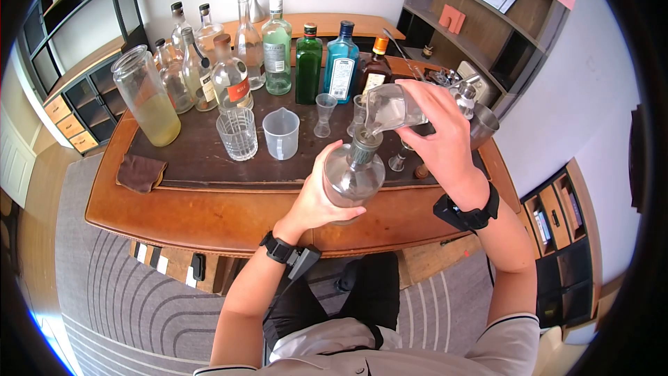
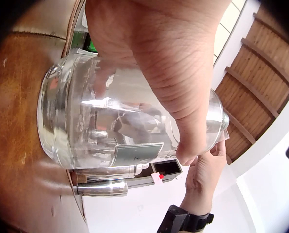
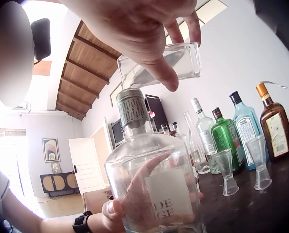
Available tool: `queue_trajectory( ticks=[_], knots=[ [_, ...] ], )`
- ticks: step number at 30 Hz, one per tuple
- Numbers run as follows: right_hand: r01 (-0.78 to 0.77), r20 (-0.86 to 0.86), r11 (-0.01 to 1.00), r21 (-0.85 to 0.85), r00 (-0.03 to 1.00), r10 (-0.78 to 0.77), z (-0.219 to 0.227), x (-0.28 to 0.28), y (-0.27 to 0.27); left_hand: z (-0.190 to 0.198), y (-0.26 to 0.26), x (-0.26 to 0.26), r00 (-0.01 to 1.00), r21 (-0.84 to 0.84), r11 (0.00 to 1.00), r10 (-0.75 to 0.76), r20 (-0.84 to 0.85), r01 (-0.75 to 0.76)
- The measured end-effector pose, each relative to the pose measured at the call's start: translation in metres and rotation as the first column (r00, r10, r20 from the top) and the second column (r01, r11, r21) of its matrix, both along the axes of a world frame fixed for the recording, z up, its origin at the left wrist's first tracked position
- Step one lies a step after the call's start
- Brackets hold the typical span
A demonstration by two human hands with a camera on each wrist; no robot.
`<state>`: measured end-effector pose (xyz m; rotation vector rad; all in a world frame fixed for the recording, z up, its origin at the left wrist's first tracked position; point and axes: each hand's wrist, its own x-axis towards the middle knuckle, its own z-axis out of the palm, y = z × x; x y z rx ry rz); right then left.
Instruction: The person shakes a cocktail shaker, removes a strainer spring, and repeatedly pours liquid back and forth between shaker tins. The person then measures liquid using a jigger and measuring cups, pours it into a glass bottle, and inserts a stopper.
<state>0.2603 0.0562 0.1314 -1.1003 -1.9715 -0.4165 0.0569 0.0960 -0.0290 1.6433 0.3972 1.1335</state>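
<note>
Low over the front of the table, my left hand (image 1: 314, 193) grips a round clear glass bottle (image 1: 353, 175) by its body. The bottle has a grey-green band round its neck and a pale label, seen in the right wrist view. My right hand (image 1: 442, 132) holds a small, thick-walled clear glass (image 1: 391, 108), tipped on its side, with clear liquid inside. Its rim is right at the bottle's mouth (image 3: 131, 92), where a thin stream runs down. In the left wrist view, the bottle's base (image 2: 49, 114) is close to the brown leather edge.
Behind stand a crosshatched tumbler (image 1: 237, 136), a plastic measuring cup (image 1: 281, 136) and a jigger (image 1: 325, 115). Several bottles, including a green bottle (image 1: 308, 66) and a blue bottle (image 1: 341, 63), line the back. A pitcher (image 1: 149, 101) of yellowish liquid and a brown cloth (image 1: 141, 172) are at left.
</note>
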Motion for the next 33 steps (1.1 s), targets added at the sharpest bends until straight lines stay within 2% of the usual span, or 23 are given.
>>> queue_trajectory(
  ticks=[29,31,33],
  knots=[
    [-0.017,0.097,0.999,0.051,0.995,0.012,0.0059,0.0013,-0.0025,0.0017,-0.0014,-0.0004,1.0,-0.012,1.0,0.011,0.003,-0.011],
    [-0.017,0.103,0.998,0.054,0.995,0.012,0.0061,0.0013,-0.0024,0.0012,-0.0009,-0.0008,0.999,0.084,0.996,0.042,-0.013,-0.04],
    [-0.024,0.099,0.998,0.063,0.995,0.017,0.0052,0.0014,-0.0018,0.002,-0.0014,-0.0007,0.999,0.084,0.996,0.045,-0.017,-0.044]
  ],
)
